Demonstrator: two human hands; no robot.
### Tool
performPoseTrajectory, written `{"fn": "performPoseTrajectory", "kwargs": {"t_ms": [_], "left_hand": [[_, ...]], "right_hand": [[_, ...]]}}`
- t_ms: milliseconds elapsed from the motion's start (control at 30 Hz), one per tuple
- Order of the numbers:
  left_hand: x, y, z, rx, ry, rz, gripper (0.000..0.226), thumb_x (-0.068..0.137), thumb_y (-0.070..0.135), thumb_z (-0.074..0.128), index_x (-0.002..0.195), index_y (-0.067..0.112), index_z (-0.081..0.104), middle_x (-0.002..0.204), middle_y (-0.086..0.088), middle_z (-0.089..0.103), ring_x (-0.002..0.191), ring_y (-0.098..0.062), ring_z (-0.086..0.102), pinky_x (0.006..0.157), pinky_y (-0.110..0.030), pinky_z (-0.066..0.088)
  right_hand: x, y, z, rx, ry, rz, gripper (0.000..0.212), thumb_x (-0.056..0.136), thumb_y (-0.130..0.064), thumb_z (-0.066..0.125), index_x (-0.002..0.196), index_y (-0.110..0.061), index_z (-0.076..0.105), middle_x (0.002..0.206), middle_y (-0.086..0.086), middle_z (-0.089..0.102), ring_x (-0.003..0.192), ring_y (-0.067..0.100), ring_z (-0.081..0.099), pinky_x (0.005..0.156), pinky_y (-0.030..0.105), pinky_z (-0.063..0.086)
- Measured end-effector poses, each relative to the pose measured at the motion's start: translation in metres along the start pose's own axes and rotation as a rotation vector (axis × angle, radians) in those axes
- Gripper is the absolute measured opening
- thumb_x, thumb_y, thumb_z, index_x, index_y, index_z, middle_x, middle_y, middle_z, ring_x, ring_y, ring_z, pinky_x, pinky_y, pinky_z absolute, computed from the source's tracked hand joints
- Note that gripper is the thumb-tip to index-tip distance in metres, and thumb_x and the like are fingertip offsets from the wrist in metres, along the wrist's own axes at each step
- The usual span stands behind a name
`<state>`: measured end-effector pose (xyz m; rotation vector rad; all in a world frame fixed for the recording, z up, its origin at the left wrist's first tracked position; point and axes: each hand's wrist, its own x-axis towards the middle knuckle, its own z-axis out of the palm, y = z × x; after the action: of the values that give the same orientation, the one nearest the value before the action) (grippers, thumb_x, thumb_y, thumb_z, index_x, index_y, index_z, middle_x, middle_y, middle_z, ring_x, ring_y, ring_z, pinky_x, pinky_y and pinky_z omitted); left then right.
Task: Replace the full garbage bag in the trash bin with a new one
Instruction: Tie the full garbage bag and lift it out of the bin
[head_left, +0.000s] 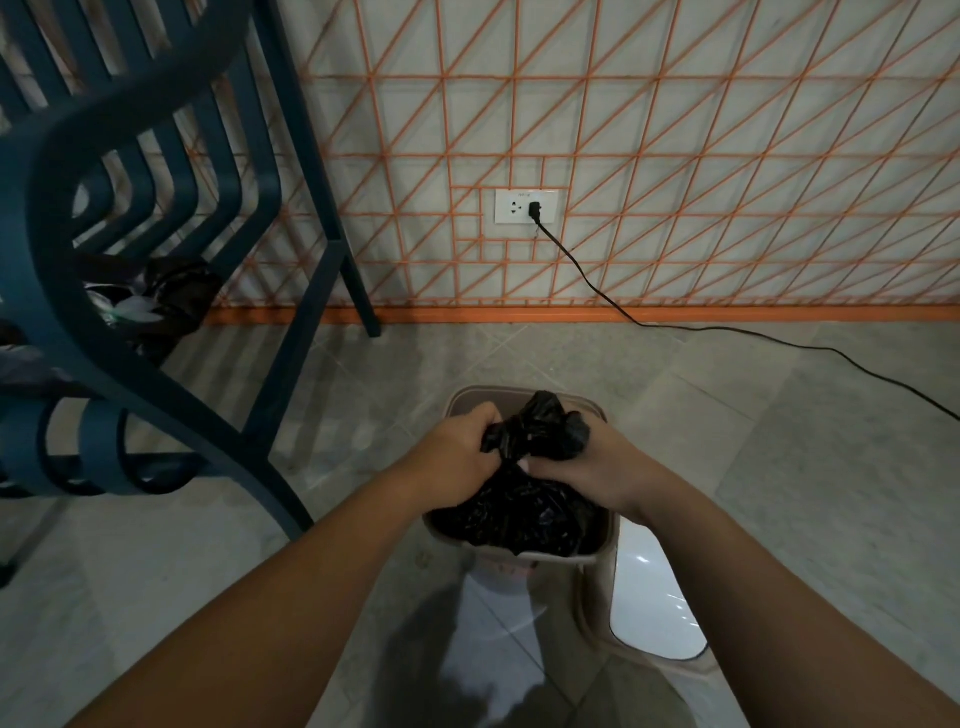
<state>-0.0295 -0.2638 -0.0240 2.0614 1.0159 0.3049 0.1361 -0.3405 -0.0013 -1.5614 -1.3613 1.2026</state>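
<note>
Plastic of one garbage bag (519, 512), in one bin (545, 556), pinched by left grip (462, 441) and right grip (592, 467).

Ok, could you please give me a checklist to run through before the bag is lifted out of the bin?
1. Grip of left hand on garbage bag: ok.
2. Grip of right hand on it: ok.
3. Neck knotted shut: cannot tell.
4. Bag edges off the trash bin rim: ok.
5. Cable on the floor apart from the bin: ok.
</note>
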Motion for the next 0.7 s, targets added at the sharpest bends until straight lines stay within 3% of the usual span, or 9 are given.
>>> {"fn": "performPoseTrajectory", "kwargs": {"t_ms": [33,100,167,233,300,400,500,633,700], "left_hand": [[0.001,0.001,0.000,-0.016,-0.004,-0.011,0.012,0.084,0.019,0.056,0.080,0.024,0.046,0.073,0.006,0.055,0.076,-0.014,0.054,0.065,-0.023,0.040],[0.004,0.006,0.000,-0.152,-0.056,-0.081,0.013,0.074,0.029,0.060,0.076,0.027,0.048,0.075,0.006,0.057,0.079,-0.013,0.054,0.074,-0.030,0.043],[0.006,0.011,-0.003,-0.286,-0.115,-0.174,0.027,0.056,0.045,0.063,0.074,0.028,0.052,0.076,0.009,0.058,0.077,-0.009,0.054,0.074,-0.031,0.041],[0.007,0.010,-0.003,-0.292,-0.157,-0.194,0.034,0.052,0.047,0.067,0.077,0.029,0.052,0.079,0.009,0.060,0.078,-0.007,0.057,0.074,-0.028,0.043],[0.006,0.004,-0.001,-0.242,-0.135,-0.148,0.023,0.063,0.036,0.067,0.078,0.029,0.050,0.081,0.005,0.059,0.081,-0.011,0.056,0.076,-0.030,0.044],[0.008,-0.003,0.001,-0.149,-0.042,-0.111,0.018,0.081,0.022,0.059,0.074,0.032,0.045,0.074,0.007,0.054,0.074,-0.011,0.051,0.066,-0.028,0.040],[0.010,-0.004,0.002,-0.129,0.001,-0.095,0.019,0.081,0.020,0.056,0.072,0.032,0.045,0.073,0.007,0.053,0.071,-0.010,0.050,0.064,-0.028,0.040],[0.013,-0.003,0.004,-0.138,0.053,-0.096,0.023,0.082,0.014,0.057,0.072,0.030,0.045,0.074,0.005,0.053,0.075,-0.015,0.049,0.071,-0.034,0.041],[0.013,-0.001,0.003,-0.167,0.046,-0.104,0.022,0.082,0.014,0.059,0.072,0.028,0.045,0.073,0.004,0.052,0.074,-0.015,0.048,0.071,-0.034,0.041]], "right_hand": [[0.001,0.001,0.001,-0.048,0.033,-0.056,0.028,0.076,0.006,0.071,0.098,-0.005,0.061,0.088,0.000,0.066,0.082,-0.002,0.063,0.079,0.015,0.049],[0.003,0.004,0.002,-0.107,0.131,-0.133,0.031,0.075,0.010,0.069,0.100,-0.005,0.059,0.093,0.006,0.063,0.092,0.013,0.061,0.088,0.032,0.049],[0.005,0.006,0.003,-0.118,0.204,-0.135,0.035,0.075,0.008,0.069,0.106,0.001,0.057,0.099,0.013,0.063,0.099,0.026,0.061,0.095,0.041,0.047],[0.005,0.006,0.002,-0.067,0.222,-0.128,0.042,0.074,0.008,0.071,0.111,0.002,0.052,0.101,0.010,0.064,0.098,0.021,0.062,0.092,0.029,0.048],[0.004,0.004,0.001,0.007,0.170,-0.076,0.040,0.075,0.002,0.074,0.110,-0.003,0.056,0.097,0.001,0.066,0.092,0.011,0.063,0.088,0.018,0.048],[0.000,0.000,-0.001,0.137,0.075,0.055,0.017,0.082,-0.013,0.071,0.099,-0.018,0.070,0.100,0.004,0.073,0.100,0.018,0.067,0.097,0.034,0.050],[-0.001,-0.002,-0.003,0.177,0.046,0.105,0.018,0.086,-0.024,0.067,0.101,-0.016,0.071,0.106,0.008,0.074,0.105,0.020,0.067,0.102,0.042,0.048],[0.001,-0.002,-0.004,0.256,-0.006,0.150,0.032,0.080,-0.040,0.068,0.101,-0.017,0.072,0.106,0.008,0.074,0.104,0.022,0.068,0.101,0.043,0.048],[0.002,-0.001,-0.003,0.182,0.020,0.095,0.017,0.080,-0.032,0.071,0.091,-0.019,0.073,0.097,0.004,0.075,0.097,0.018,0.069,0.095,0.038,0.051]]}}
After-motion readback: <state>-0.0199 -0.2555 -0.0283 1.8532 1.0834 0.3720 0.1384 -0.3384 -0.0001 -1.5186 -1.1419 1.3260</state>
